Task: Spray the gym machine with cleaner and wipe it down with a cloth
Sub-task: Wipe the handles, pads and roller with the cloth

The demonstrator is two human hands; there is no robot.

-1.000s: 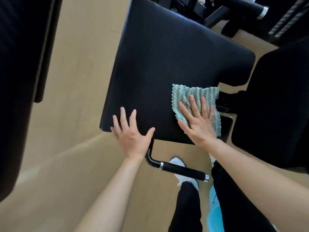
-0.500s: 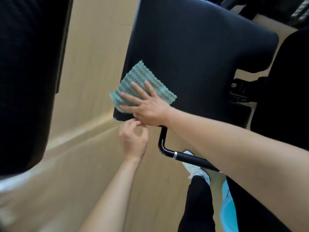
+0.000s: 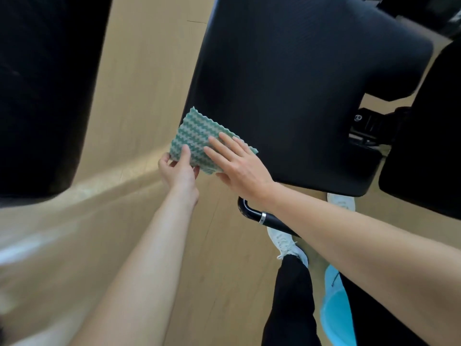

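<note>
Head view: left hand pinches cloth on pad.

The cloth lies at the pad's near-left corner, overhanging its left edge. The right hand rests on top of it, and the left hand pinches the overhang. A handle sits, seemingly, below the near edge.
</note>
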